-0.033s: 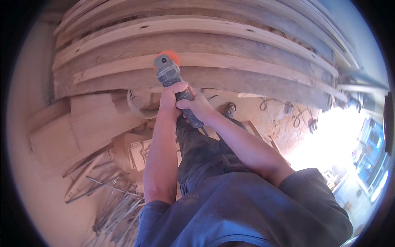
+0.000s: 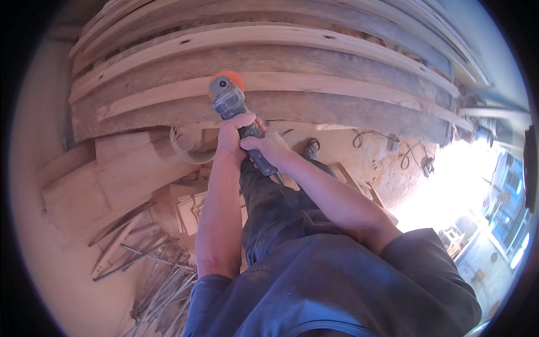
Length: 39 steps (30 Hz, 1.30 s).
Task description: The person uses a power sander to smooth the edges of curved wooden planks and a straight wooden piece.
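Both my hands are closed around an angle grinder (image 2: 229, 104) with a grey, dusty head and dark body. My left hand (image 2: 230, 133) wraps the body just behind the head, and my right hand (image 2: 270, 149) grips it farther back. The grinder's orange disc (image 2: 236, 80) is partly hidden behind the head. It lies over the pale edge of a board (image 2: 314, 84) in the wide row of boards ahead of me. Whether the disc touches the wood I cannot tell.
Brown sheets or cardboard (image 2: 132, 160) lie at the left, above a heap of thin wooden strips (image 2: 160, 292). Flat pale pieces (image 2: 188, 213) sit beside my legs. A dark cable (image 2: 405, 160) loops over the dusty floor at the right, near a glaring bright patch and a window (image 2: 508, 194).
The boards and floor items sit slightly farther left in the picture. My hands keep the same grip on the angle grinder, which has barely moved.
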Tool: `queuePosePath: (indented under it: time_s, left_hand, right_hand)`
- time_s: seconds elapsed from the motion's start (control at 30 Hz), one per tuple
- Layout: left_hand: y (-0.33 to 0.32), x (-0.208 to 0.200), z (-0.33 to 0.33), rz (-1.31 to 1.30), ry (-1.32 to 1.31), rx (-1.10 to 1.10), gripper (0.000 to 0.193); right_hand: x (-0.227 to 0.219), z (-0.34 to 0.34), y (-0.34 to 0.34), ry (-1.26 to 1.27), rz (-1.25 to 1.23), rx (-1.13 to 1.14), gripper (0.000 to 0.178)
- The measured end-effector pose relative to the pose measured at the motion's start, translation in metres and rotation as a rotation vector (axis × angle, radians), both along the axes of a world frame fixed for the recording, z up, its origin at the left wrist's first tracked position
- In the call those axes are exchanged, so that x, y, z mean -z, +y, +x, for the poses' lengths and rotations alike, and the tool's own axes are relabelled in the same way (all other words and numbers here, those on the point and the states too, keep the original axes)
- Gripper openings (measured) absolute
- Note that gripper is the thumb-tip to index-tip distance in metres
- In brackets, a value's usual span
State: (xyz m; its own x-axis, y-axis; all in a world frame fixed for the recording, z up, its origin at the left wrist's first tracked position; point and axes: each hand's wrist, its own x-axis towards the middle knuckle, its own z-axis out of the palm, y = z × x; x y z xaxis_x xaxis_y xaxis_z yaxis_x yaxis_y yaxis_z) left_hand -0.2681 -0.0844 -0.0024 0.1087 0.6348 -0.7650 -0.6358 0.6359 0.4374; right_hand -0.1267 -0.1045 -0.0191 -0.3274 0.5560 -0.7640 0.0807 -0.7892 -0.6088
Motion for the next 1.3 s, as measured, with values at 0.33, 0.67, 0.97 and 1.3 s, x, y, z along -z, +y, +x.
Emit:
queuePosePath:
  time_s: [0.33, 0.67, 0.97, 1.3]
  left_hand:
    - [0.015, 0.044, 0.274, 0.026, -0.033, 0.444, 0.023]
    - [0.003, 0.011, 0.166, -0.034, -0.024, 0.187, 0.022]
    - [-0.009, 0.007, 0.053, -0.039, 0.014, -0.23, 0.022]
    - [-0.024, 0.022, 0.233, -0.012, 0.049, 0.132, 0.02]
  right_hand:
    - [-0.036, 0.244, -0.034, 0.023, -0.129, 0.5, 0.035]
    - [-0.021, 0.164, -0.012, -0.016, -0.102, 0.136, 0.039]
    - [-0.022, 0.059, 0.025, -0.09, 0.041, -0.346, 0.058]
    - [-0.034, 0.237, -0.024, 0.061, -0.179, 0.148, 0.035]
